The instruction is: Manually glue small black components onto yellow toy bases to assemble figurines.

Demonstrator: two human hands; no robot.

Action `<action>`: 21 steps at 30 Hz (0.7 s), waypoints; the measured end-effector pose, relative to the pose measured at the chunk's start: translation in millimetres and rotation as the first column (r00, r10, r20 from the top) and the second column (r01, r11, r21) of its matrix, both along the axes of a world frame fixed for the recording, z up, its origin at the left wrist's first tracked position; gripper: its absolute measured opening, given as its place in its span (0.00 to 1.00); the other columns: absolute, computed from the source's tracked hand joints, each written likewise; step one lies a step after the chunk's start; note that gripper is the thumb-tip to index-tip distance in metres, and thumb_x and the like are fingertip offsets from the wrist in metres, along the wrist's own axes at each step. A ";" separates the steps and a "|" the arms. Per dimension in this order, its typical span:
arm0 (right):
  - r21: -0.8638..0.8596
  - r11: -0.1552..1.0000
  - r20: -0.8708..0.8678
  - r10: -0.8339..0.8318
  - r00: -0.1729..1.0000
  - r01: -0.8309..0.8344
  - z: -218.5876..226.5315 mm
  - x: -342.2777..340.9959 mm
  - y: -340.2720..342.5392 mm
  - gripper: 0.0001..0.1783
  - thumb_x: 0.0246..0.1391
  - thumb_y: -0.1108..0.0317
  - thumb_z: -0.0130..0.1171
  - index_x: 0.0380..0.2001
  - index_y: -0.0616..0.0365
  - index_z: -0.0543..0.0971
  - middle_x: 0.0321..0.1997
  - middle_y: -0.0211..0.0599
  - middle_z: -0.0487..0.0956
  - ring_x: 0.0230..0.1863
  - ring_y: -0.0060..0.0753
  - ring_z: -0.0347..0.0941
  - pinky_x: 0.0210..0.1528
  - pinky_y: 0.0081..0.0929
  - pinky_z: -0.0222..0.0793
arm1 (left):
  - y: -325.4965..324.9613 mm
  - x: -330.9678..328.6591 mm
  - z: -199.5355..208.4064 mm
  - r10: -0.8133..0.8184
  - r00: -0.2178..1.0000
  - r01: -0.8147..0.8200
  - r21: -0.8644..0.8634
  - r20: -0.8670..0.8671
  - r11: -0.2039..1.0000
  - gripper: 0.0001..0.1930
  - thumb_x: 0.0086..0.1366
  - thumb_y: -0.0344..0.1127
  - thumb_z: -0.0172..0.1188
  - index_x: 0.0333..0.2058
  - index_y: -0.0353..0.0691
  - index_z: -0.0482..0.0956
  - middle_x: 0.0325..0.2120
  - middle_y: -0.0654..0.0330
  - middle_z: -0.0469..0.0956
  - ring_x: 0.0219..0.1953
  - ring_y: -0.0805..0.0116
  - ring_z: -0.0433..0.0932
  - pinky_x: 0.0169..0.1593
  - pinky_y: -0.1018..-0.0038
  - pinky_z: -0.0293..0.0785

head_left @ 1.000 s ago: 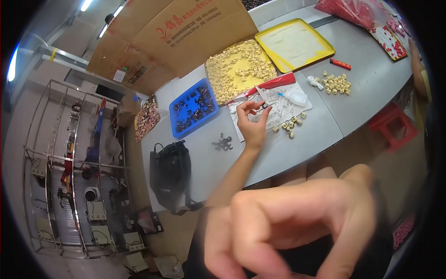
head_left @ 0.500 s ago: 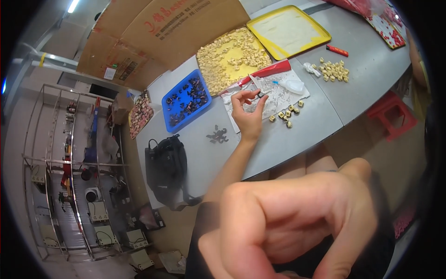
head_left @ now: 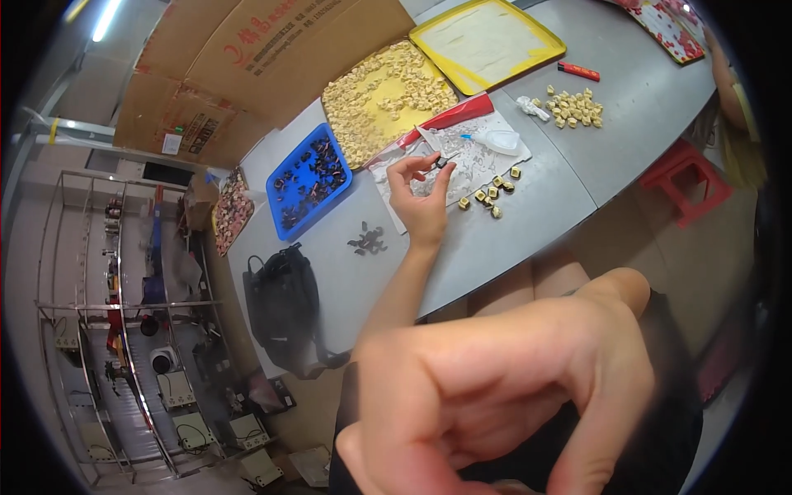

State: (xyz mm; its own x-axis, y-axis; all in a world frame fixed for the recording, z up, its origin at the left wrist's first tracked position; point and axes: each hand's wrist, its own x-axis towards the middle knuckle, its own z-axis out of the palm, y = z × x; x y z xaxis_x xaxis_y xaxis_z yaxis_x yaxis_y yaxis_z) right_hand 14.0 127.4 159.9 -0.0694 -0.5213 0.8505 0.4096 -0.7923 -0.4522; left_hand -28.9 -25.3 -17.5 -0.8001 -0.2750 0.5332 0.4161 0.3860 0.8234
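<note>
left hand [head_left: 422, 205]: pinch grip | right hand [head_left: 503, 375]: fingers curled, foreground

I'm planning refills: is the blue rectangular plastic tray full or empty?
Neither: the tray holds scattered small dark pieces, with bare patches between.

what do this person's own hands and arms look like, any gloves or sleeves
The left hand is bare, and no sleeve shows on the left forearm. The right hand is also ungloved, looming large at the bottom. No ring or watch is visible; the right forearm can't be made out.
</note>
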 end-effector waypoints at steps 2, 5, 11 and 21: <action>0.013 1.000 0.006 -0.013 1.000 0.013 -1.3 6.3 3.7 0.12 0.61 0.70 0.48 0.44 0.68 0.68 0.44 0.51 0.70 0.43 0.43 0.68 0.46 0.29 0.63 | 1.7 -0.9 0.0 -0.002 1.000 0.003 0.010 -0.030 1.000 0.20 0.51 0.28 0.71 0.38 0.39 0.67 0.35 0.58 0.80 0.36 0.74 0.75 0.38 0.78 0.65; 0.014 1.000 0.007 0.001 1.000 -0.001 2.6 12.6 2.0 0.11 0.61 0.71 0.47 0.44 0.68 0.68 0.44 0.50 0.70 0.43 0.43 0.68 0.45 0.29 0.63 | -4.5 0.5 -0.7 0.010 1.000 -0.011 -0.012 -0.023 1.000 0.20 0.51 0.28 0.71 0.38 0.39 0.68 0.35 0.58 0.79 0.37 0.74 0.75 0.38 0.77 0.65; 0.036 0.999 0.011 0.002 1.000 -0.002 -1.4 2.4 -1.9 0.10 0.62 0.74 0.46 0.44 0.67 0.68 0.43 0.50 0.70 0.42 0.43 0.68 0.44 0.29 0.64 | -4.5 0.6 -0.8 0.008 1.000 -0.009 -0.015 -0.028 1.000 0.20 0.51 0.28 0.71 0.38 0.39 0.68 0.34 0.58 0.79 0.37 0.74 0.75 0.38 0.77 0.66; -0.350 0.421 -0.782 -0.623 -0.013 0.837 46.8 22.9 -5.0 0.20 0.47 0.60 0.53 0.42 0.60 0.71 0.40 0.41 0.69 0.36 0.27 0.65 0.33 0.25 0.63 | -6.1 -5.1 3.2 0.011 0.999 -0.011 -0.015 -0.041 1.000 0.19 0.51 0.27 0.70 0.37 0.38 0.68 0.34 0.58 0.80 0.35 0.74 0.73 0.38 0.77 0.66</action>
State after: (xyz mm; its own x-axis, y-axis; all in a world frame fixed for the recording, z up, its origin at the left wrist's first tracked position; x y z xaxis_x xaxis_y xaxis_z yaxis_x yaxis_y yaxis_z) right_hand 36.8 122.4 206.7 0.0299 -0.7368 0.6754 -0.9160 -0.2907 -0.2766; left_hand -34.0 -31.4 -14.3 -0.7743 -0.2752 0.5698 0.4450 0.4034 0.7995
